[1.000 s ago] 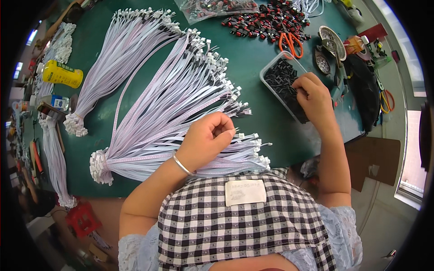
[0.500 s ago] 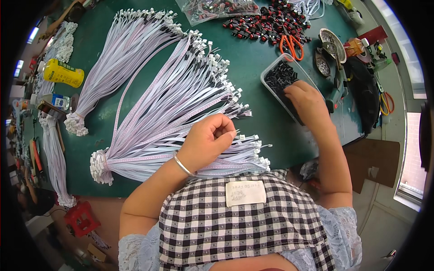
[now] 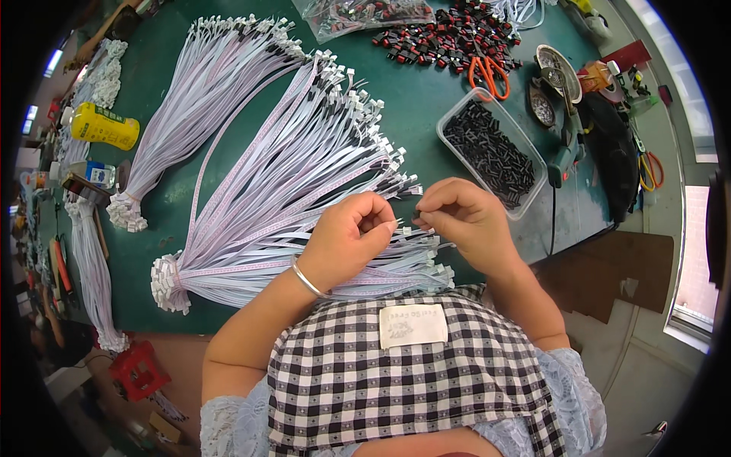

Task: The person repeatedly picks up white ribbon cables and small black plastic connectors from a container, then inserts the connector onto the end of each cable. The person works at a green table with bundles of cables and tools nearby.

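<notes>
A bundle of white flat ribbon cables (image 3: pixel 251 206), tied at one end, fans out over the table with small white connectors (image 3: pixel 365 114) at its tips. My left hand (image 3: pixel 352 238) lies on the lower part of the fan, thumb and forefinger pinched on a thin cable end that barely shows. Just to its right, my right hand (image 3: pixel 468 222) holds a small black sleeve (image 3: pixel 416 216) between thumb and fingertips, a short gap from the left fingertips. Many similar short black sleeves (image 3: pixel 495 152) fill a clear plastic box (image 3: pixel 539 171) beyond my right hand.
Orange-handled scissors (image 3: pixel 489 78) lie behind the box, near a heap of black-and-red parts (image 3: pixel 449 38) and a plastic bag (image 3: pixel 358 17). Metal dishes (image 3: pixel 560 72) and a green tool (image 3: pixel 565 156) stand at right. Another cable bundle (image 3: pixel 190 107) and a yellow bottle (image 3: pixel 105 126) are at left.
My right hand has come out of the box and moved left toward my left hand, now with a black sleeve in its fingertips. My left hand has stayed in place.
</notes>
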Demonstrator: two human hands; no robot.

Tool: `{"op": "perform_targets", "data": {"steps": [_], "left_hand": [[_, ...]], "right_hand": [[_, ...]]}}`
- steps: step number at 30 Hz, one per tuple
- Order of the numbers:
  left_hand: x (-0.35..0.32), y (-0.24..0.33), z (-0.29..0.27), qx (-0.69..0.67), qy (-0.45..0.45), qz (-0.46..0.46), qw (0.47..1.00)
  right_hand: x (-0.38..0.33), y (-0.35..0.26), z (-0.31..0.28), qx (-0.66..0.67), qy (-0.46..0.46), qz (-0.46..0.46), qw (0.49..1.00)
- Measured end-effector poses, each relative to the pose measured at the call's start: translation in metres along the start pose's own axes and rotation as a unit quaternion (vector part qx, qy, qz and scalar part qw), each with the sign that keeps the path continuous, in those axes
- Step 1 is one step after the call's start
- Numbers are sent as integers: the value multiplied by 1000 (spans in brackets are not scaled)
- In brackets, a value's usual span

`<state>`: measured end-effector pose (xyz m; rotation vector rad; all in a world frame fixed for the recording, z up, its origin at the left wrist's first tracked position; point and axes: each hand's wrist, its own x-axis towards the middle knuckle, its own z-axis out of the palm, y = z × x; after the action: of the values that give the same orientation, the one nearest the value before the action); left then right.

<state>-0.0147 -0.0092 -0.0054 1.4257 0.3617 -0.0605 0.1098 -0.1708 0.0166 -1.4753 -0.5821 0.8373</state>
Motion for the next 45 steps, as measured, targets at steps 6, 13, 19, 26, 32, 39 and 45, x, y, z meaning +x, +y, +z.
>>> {"op": "perform_targets", "data": {"steps": [6, 13, 19, 26, 32, 39, 45], "left_hand": [[0, 2, 0, 10, 7, -5, 1000], [-1, 4, 1, 6, 5, -3, 1000], [0, 0, 1, 13, 5, 17, 1000], [-1, 3, 1, 9, 2, 3, 1000], [0, -1, 0, 25, 9, 21, 999], [0, 1, 1, 34, 13, 28, 999], [-1, 2, 1, 22, 16, 15, 1000]], "right_hand": [[-3, 0, 7, -39, 32, 11, 999], [-3, 3, 8, -73, 25, -1, 997], [-3, 2, 9, -65, 30, 8, 997], [-2, 4, 10, -78, 24, -2, 997], [-3, 6, 11, -82, 33, -6, 996], [-3, 6, 12, -84, 31, -2, 996], [-4, 10, 13, -80, 32, 4, 996]]}}
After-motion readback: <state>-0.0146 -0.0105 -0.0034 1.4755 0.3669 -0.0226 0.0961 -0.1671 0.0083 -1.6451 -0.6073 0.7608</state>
